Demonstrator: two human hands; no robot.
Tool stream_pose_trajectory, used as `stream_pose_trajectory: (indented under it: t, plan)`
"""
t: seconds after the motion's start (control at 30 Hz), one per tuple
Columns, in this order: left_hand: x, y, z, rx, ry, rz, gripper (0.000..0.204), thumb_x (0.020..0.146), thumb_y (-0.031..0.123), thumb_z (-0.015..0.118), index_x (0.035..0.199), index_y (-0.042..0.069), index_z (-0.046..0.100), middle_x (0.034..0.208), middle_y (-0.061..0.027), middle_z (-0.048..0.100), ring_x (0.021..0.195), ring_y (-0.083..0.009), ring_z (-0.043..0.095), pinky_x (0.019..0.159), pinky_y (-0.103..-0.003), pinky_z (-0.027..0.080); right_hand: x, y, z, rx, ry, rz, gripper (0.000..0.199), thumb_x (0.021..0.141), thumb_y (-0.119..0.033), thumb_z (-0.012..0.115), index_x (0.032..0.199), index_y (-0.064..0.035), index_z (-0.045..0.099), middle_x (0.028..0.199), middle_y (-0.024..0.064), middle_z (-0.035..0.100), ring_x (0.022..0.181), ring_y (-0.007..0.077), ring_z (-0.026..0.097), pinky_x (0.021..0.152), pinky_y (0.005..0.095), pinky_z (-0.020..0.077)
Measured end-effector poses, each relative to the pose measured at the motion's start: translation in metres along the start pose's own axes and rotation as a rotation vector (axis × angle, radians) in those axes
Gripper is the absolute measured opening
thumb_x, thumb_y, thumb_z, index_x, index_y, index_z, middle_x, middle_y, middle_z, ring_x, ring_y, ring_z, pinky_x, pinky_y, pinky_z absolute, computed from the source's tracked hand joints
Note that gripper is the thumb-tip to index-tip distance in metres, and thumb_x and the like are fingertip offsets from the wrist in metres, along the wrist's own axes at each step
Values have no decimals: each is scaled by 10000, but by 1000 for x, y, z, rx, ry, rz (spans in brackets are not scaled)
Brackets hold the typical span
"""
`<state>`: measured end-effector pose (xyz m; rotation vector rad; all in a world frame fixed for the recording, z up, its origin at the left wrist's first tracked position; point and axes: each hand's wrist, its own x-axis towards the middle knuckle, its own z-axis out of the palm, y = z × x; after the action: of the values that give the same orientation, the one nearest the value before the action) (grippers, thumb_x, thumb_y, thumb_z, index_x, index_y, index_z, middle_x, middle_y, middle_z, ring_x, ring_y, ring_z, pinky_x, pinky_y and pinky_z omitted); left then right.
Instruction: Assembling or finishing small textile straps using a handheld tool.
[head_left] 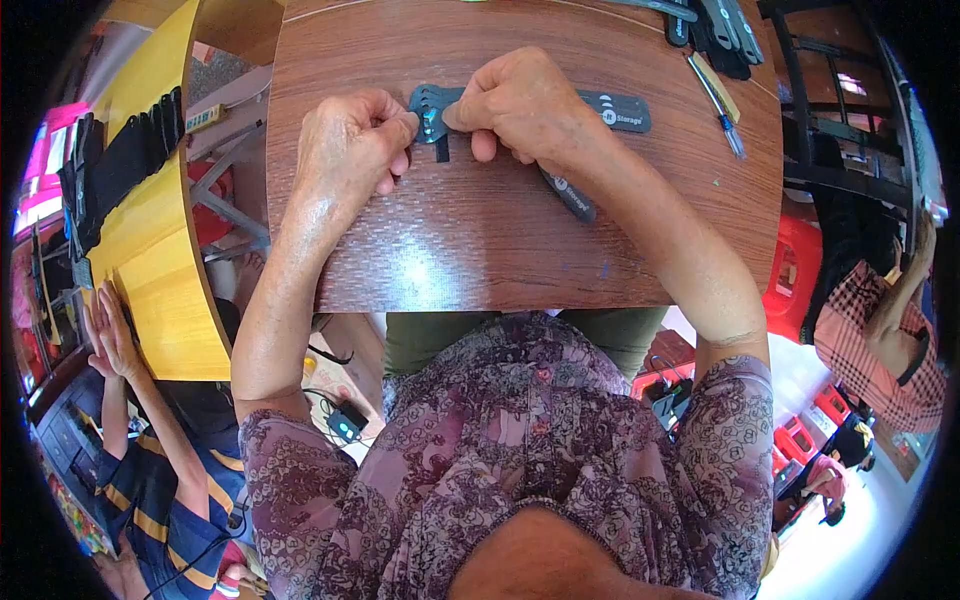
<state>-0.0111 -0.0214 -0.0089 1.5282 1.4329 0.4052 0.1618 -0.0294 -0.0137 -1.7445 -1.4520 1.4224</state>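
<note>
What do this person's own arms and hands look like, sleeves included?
The left hand and right hand are bare: no gloves or watch show. The forearms are uncovered, without cables. Short, loose sleeves end near the elbows, in purple cloth with a dark, dense, lacy-looking pattern.

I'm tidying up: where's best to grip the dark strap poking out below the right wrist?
Probably pinch the dark strap across its rounded near end, coming from the person's side: that end lies uncovered, while its far part disappears behind the right hand.
</note>
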Motion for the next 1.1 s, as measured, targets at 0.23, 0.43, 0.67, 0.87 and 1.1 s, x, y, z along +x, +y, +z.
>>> stream_pose_trajectory:
  t: [0.23,0.43,0.67,0.87,1.1]
  plan:
    - [1,-3,0,0,-5,-1,180,825,142,576,717,2,611,522,-33,569,419,-79,518,388,-225,407,-1,-2,-1,21,-21,42,136,702,-126,651,617,-28,612,476,47,554,330,70,379,294,220,261]
    - [0,-2,0,40,-2,11,192,823,149,565,716,-2,615,520,-33,565,425,-78,521,396,-225,408,-2,-1,0,5,-6,4,125,691,-128,648,626,-26,619,478,44,556,338,71,392,297,220,270]
    - [0,0,0,42,-8,9,193,825,145,561,712,-3,615,521,-35,566,425,-80,524,398,-225,414,-1,-3,0,-6,-8,4,134,695,-135,652,625,-26,618,479,45,557,338,73,395,297,221,274]
    - [0,0,1,36,8,-1,193,827,145,565,714,-4,613,520,-37,566,422,-83,522,392,-229,413,0,3,0,-16,-46,-140,145,706,-139,654,623,-26,614,480,46,557,337,73,397,296,220,276]
    - [0,1,0,30,0,-2,194,830,139,558,713,-8,609,524,-42,568,420,-89,520,396,-235,414,1,1,0,-4,-19,-41,129,692,-124,638,617,-23,611,477,48,555,335,74,395,297,219,278]
